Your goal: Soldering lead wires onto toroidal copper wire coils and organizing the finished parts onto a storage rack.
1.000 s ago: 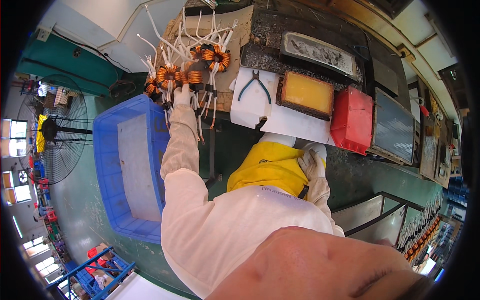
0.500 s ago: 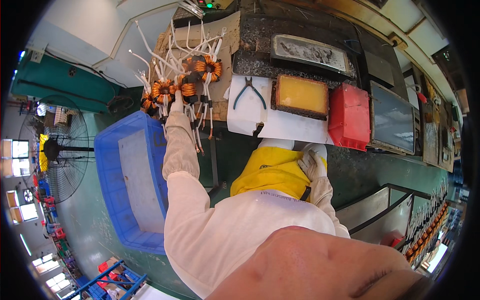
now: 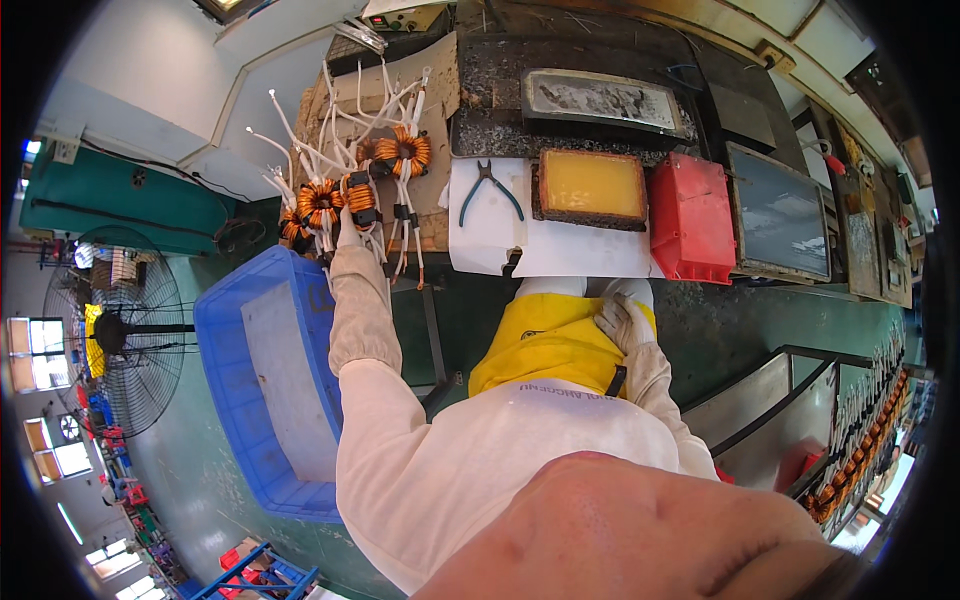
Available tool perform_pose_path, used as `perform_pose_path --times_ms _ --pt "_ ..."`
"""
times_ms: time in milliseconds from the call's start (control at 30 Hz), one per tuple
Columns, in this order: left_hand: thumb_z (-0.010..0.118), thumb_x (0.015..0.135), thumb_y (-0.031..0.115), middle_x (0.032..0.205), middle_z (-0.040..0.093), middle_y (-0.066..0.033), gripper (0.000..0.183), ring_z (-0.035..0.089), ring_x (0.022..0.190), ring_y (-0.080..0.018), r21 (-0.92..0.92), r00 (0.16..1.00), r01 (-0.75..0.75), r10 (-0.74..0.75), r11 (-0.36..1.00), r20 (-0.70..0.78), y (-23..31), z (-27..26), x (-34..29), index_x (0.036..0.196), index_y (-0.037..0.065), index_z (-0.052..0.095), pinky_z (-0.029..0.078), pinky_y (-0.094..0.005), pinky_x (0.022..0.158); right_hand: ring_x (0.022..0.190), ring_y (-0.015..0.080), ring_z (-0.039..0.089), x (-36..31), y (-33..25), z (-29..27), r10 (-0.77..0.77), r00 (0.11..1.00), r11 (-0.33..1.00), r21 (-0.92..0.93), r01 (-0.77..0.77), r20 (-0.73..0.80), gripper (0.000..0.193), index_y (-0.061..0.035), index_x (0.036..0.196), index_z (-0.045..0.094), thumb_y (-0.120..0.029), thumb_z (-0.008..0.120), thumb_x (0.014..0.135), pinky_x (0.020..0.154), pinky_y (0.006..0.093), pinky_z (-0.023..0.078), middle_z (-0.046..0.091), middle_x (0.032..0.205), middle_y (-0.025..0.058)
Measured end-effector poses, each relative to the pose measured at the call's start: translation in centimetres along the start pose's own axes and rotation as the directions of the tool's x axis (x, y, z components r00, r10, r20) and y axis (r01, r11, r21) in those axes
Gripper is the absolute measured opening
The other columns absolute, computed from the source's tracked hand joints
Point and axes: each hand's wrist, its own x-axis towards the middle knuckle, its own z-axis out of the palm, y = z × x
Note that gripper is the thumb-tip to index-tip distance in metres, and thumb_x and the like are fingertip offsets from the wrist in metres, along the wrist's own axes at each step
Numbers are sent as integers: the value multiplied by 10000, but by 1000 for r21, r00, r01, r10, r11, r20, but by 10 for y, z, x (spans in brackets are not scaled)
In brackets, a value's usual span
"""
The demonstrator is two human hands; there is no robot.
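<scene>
"Where was the coil?"

"The copper-wound coil [image 3: 361, 202] stood among others at the left end of the table [image 3: 620, 42], against the left grip [image 3: 348, 232]; I couldn't tell how far that had closed."

"The right grip [image 3: 622, 322]?"

"Loosely spread on the yellow apron [image 3: 545, 335], apparently holding nothing."

"Handling?"

"Probably heavy and stiff; the white leads [image 3: 420, 100] looked bendable, so the wound body seemed the safer hold."
</scene>
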Motion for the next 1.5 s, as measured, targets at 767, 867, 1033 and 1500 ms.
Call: perform_pose_path --times_ms 767,867,1033,1500 --pt "456 978 437 899 606 -111 428 625 784 -249 -207 642 437 -142 875 754 -41 113 -207 1139 54 559 544 -375 574 1039 245 625 -89 -69 164 -444 812 775 -293 560 378 439 -4 1339 468 -204 570 962 891 371 517 608 1196 157" --pt "512 978 246 905 652 -84 333 650 812 -183 305 730 -582 319 754 604 -37 130 -279 1228 28 538 533 -302 724 1170 287 573 -99 -77 183 -452 734 724 -272 634 506 620 19 1448 305 -209 591 948 1015 406 451 527 1320 207" --pt "736 801 330 892 680 -113 569 656 691 -213 297 568 -755 358 584 741 -17 160 -346 1228 46 490 527 -327 644 1267 272 501 -133 -87 218 -418 555 496 -331 803 720 803 12 1499 154 -211 623 887 1048 342 387 447 1411 206" --pt "811 661 414 989 648 -145 872 620 940 -340 -104 -147 -982 292 -156 945 2 206 -387 1364 45 451 489 -431 785 763 249 648 -161 -116 169 -859 512 509 130 851 12 263 -33 965 544 -274 450 1014 722 361 542 569 741 66"
